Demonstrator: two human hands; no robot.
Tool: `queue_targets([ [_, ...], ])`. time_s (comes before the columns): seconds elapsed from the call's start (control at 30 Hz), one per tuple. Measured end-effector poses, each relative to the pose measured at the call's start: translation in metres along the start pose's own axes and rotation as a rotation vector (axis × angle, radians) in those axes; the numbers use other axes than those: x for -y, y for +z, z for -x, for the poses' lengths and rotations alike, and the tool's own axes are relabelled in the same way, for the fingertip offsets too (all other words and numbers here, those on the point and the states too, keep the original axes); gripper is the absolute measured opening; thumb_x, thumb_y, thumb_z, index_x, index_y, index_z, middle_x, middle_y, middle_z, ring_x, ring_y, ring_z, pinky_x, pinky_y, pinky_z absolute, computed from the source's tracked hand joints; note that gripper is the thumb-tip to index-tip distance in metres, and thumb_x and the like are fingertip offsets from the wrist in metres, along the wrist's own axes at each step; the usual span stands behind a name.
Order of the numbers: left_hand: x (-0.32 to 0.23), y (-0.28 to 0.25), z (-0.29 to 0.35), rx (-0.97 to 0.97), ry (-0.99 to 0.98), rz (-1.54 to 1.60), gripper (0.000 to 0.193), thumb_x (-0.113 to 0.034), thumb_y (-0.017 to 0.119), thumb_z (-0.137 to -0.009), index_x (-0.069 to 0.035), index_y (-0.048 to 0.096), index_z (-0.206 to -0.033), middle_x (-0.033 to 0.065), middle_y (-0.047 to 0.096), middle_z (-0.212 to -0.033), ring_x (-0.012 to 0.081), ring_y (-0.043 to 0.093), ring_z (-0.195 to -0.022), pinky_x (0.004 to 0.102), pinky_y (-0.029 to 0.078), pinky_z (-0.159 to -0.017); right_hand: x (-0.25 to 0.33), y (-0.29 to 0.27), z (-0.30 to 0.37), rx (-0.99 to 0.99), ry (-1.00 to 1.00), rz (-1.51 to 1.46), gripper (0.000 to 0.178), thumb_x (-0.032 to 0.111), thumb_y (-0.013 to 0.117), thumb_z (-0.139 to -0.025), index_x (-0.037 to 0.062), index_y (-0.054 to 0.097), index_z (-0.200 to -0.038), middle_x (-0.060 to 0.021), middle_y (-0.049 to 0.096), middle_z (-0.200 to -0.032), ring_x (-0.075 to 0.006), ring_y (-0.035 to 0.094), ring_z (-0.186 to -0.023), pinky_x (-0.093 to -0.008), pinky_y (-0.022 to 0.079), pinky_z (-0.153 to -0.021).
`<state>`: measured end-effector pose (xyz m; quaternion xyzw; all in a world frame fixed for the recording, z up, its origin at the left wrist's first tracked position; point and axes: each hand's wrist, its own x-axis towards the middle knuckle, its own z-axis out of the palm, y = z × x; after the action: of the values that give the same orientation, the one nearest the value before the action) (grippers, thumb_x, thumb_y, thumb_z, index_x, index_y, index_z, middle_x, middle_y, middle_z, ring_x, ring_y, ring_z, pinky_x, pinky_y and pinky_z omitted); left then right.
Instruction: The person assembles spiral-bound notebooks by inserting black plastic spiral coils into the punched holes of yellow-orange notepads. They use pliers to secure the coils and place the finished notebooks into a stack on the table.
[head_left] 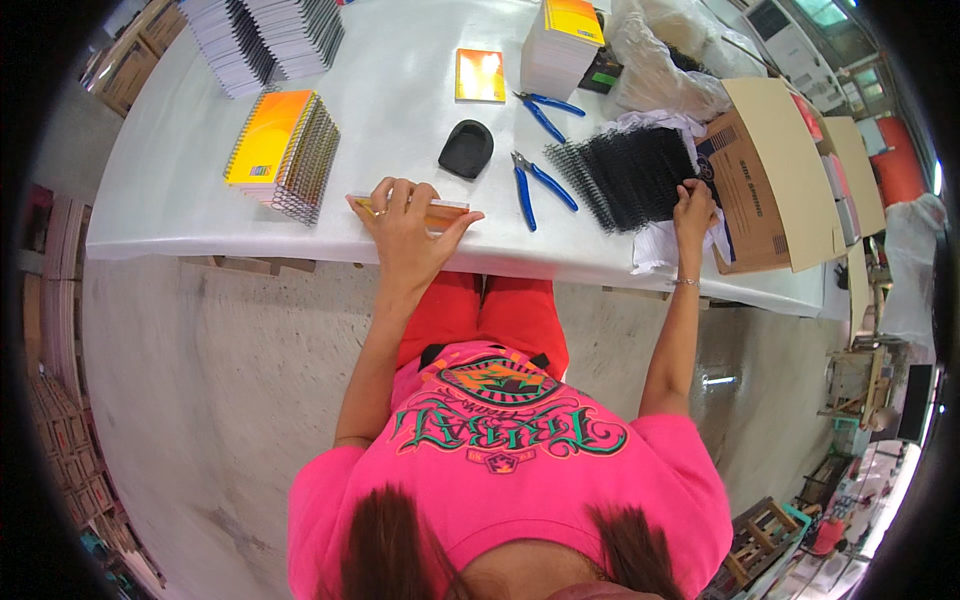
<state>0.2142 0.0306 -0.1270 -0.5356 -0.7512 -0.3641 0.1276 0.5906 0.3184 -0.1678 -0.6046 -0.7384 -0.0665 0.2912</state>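
My left hand (pixel 408 225) grips a small orange-covered notebook (pixel 447 214) near the table's front edge, fingers over its top and thumb at its right end. At the right, my right hand (pixel 693 212) has its fingers pinched at the near right edge of a heap of black spiral binding coils (pixel 625 175); whether a coil is between the fingertips is too small to tell. The coils lie on crumpled white wrapping (pixel 655 248). Between my hands are two blue-handled pliers (pixel 540 185), (pixel 545 115) and a black rounded pad (pixel 466 149).
A stack of spiral-bound yellow-orange notebooks (pixel 272 140) stands left, with taller stacks (pixel 300 40) behind. One notebook (pixel 480 76) lies flat beside an unbound-looking stack (pixel 557 55). An open cardboard box (pixel 750 190) and clear plastic bags (pixel 660 70) crowd the right side of the white table (pixel 390 90).
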Motion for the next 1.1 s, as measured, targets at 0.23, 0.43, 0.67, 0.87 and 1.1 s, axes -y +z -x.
queue_targets([
  [0.23,0.002,0.002,-0.003,-0.046,0.001,0.016,0.044,-0.047,0.083,-0.071,-0.012,0.063,-0.088,0.0046,0.055,-0.098,0.0294,0.048,-0.110,0.0625,0.027,-0.098,0.008,-0.010,-0.004,-0.096,0.101,-0.196,0.016,0.020,0.060,-0.095,0.0106,0.063,-0.109,-0.0109,0.063,-0.106,-0.0311,0.057,-0.106,-0.0511,0.037,-0.092],
  [0.43,0.006,0.000,-0.006,-0.039,0.018,-0.010,0.041,-0.044,0.084,-0.070,-0.012,0.064,-0.085,0.0047,0.056,-0.096,0.0298,0.049,-0.109,0.0560,0.031,-0.094,0.084,-0.052,0.006,-0.211,0.138,-0.805,0.016,0.010,0.064,-0.096,-0.0014,0.066,-0.107,-0.0046,0.067,-0.097,-0.0123,0.060,-0.085,-0.0267,0.049,-0.079],
  [0.67,0.002,-0.001,-0.009,-0.050,0.035,-0.009,0.040,-0.044,0.084,-0.069,-0.013,0.064,-0.084,0.0034,0.057,-0.091,0.0280,0.051,-0.106,0.0533,0.031,-0.095,0.066,-0.027,0.005,-0.340,0.158,-0.560,0.013,0.005,0.071,-0.088,-0.0005,0.069,-0.100,-0.0062,0.068,-0.094,-0.0165,0.065,-0.083,-0.0296,0.054,-0.078],
  [0.87,0.005,0.002,-0.008,-0.034,0.046,-0.016,0.039,-0.043,0.085,-0.068,-0.013,0.064,-0.084,0.0028,0.057,-0.092,0.0268,0.050,-0.106,0.0505,0.031,-0.095,0.017,-0.020,0.014,-0.247,0.448,-1.541,0.018,-0.002,0.071,-0.088,-0.0005,0.066,-0.105,-0.0072,0.066,-0.099,-0.0153,0.065,-0.091,-0.0277,0.058,-0.085],
  [1.1,0.006,0.006,-0.009,-0.050,0.053,0.012,0.035,-0.037,0.084,-0.067,-0.014,0.064,-0.085,0.0018,0.058,-0.093,0.0269,0.050,-0.106,0.0507,0.031,-0.095,0.020,-0.046,0.023,0.015,0.472,-2.096,0.033,0.000,0.069,-0.090,0.0065,0.059,-0.120,-0.0107,0.065,-0.104,-0.0222,0.065,-0.096,-0.0430,0.052,-0.100],
])
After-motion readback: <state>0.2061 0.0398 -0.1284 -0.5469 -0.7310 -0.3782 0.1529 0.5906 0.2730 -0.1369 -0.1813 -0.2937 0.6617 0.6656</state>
